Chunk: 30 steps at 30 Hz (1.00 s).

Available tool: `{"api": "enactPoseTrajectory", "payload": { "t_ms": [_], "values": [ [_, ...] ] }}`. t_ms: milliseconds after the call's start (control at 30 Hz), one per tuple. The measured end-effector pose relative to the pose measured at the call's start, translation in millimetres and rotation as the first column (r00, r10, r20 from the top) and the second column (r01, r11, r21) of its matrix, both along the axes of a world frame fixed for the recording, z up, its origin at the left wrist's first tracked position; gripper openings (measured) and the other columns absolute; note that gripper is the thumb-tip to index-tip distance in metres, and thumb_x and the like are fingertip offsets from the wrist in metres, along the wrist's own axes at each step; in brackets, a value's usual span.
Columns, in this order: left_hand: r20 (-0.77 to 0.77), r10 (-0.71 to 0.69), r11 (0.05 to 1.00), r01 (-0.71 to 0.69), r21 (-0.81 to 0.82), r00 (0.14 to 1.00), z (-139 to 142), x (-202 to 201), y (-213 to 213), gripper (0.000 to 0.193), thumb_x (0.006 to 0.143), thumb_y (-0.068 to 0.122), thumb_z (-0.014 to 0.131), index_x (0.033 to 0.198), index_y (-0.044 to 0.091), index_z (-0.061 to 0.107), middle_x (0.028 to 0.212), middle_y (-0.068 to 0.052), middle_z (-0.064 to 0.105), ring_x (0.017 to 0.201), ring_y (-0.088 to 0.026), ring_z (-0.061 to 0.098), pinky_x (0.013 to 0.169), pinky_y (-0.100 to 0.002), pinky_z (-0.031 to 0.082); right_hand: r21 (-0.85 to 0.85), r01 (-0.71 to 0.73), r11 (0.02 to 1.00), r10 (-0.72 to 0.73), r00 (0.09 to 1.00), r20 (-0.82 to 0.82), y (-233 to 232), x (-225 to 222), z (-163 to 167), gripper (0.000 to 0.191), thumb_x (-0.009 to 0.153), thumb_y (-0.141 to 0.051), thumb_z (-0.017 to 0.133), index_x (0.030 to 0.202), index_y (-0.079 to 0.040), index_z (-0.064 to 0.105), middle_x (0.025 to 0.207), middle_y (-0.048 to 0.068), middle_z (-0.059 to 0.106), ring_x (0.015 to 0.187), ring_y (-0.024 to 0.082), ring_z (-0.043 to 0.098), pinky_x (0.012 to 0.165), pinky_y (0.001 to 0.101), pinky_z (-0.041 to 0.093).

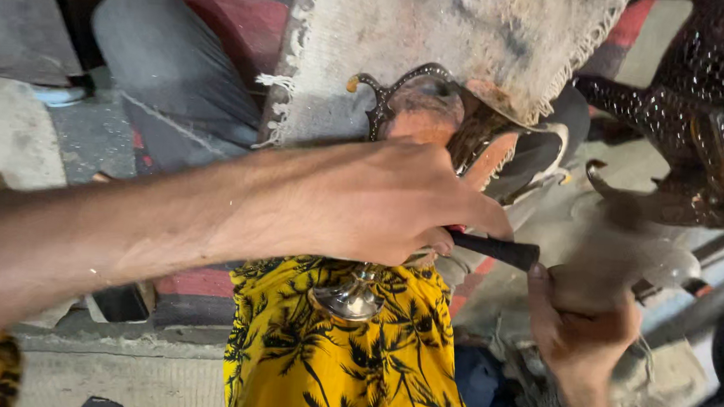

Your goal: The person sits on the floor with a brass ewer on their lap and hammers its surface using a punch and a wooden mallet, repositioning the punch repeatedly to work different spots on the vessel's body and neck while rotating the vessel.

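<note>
My left hand reaches in from the left and is closed around a tool with a black handle, which sticks out to the right of my fist. Behind my fist lies an ornate copper-coloured metal piece with a dark scalloped rim, partly under a fringed cloth. A shiny silver-coloured round foot shows just below my fist, over yellow palm-print fabric. My right hand is at the lower right, gripping a blurred pale grey wad close to the handle's end.
A beige fringed cloth hangs at the top centre. A dark studded metal object fills the top right. Someone's grey-clothed knee is at the top left, on a red-striped mat. Concrete floor lies to the left.
</note>
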<state>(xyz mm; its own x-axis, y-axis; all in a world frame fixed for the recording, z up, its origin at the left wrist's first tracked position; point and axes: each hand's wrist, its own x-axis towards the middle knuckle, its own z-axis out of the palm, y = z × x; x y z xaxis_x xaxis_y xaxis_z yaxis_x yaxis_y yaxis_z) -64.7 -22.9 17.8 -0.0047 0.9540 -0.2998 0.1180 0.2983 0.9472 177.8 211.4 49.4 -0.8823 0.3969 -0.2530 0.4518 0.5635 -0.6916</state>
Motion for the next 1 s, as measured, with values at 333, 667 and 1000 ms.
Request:
{"api": "enactPoseTrajectory", "payload": {
  "t_ms": [333,667,1000],
  "values": [
    [-0.053,-0.284,0.940,0.289,0.182,0.957,-6.1,-21.5,7.8,0.050,0.080,-0.003,0.067,0.120,0.027,0.069,0.091,-0.004,0.075,0.084,-0.020,0.075,0.067,-0.040,0.061,-0.050,0.411,0.910,-0.413,0.893,-0.178,-68.4,40.5,-32.3,0.018,0.095,-0.003,0.072,0.098,-0.003,0.054,0.089,0.004,0.068,0.071,0.012,0.063,0.064,0.0271,0.054],
    [-0.138,-0.333,0.832,0.360,0.423,0.933,-18.5,-11.3,18.9,0.048,0.079,0.002,0.073,0.121,0.025,0.070,0.094,-0.003,0.077,0.089,-0.025,0.074,0.076,-0.042,0.058,0.426,0.139,0.894,-0.151,0.989,-0.006,-77.7,33.0,-27.8,0.021,0.081,-0.005,0.077,0.090,0.000,0.059,0.085,0.013,0.067,0.076,0.020,0.063,0.074,0.0344,0.050],
    [0.023,-0.162,0.900,0.138,0.413,0.986,-15.9,-9.9,19.6,0.044,0.076,0.007,0.076,0.117,0.022,0.070,0.094,-0.005,0.076,0.091,-0.026,0.074,0.077,-0.043,0.057,0.206,0.315,0.927,-0.301,0.949,-0.095,-67.9,68.8,-47.1,0.031,0.096,0.002,0.079,0.113,0.004,0.053,0.086,0.013,0.066,0.070,0.021,0.066,0.066,0.0335,0.054]
  ]
}}
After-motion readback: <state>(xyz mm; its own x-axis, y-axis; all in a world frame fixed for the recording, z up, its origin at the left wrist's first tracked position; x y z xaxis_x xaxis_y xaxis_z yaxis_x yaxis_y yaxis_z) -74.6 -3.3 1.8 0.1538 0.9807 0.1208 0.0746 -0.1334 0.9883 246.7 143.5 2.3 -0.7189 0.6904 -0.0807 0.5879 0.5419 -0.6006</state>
